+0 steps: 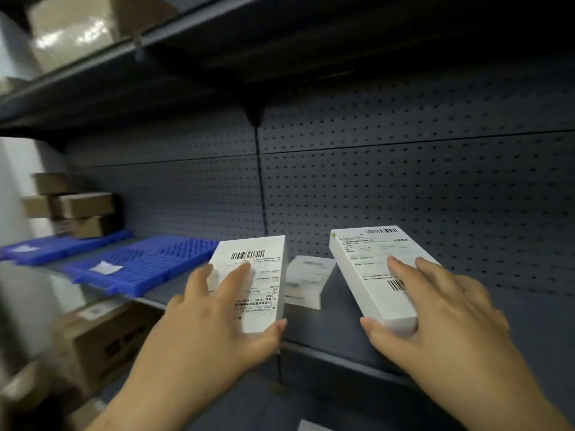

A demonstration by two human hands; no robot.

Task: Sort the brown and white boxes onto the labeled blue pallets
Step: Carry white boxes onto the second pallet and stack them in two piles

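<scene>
Over the front of the grey shelf (pixel 329 309), mid-frame: two white boxes, one per hand.

- left white box (pixel 261 275): held by the left grip (pixel 214 318), thumb on the near right corner, fingers laid across the labelled top face. Barcode at the far end. Box is tilted, near end overhanging the shelf's front edge.
- right white box (pixel 370 269): held by the right grip (pixel 441 315), thumb on the near end, fingers over the top face from the right side. Barcodes at the far end and mid-face. Long axis runs away from the camera, angled left.
- Both grips are closed around their boxes. Can't tell if either box touches the shelf.
- third white box (pixel 306 279): lies flat on the shelf between the two held ones, behind them, untouched. Label is blurred.

Left of that, same shelf:
- near blue pallet (pixel 149 262): gridded top, white label (pixel 105 268) near its front, text unreadable. Nothing else on it. Its right end sits just beside the left white box.
- far blue pallet (pixel 62 245): also has a white tag, and carries a stack of brown boxes (pixel 84 213) at its back.

Surroundings: perforated back panel (pixel 404 181) behind the shelf, upper shelf (pixel 217 73) overhead with a shiny wrapped carton (pixel 71 29) on it, brown cartons (pixel 105 340) on the level below at lower left. Frame is motion-blurred at the edges.
</scene>
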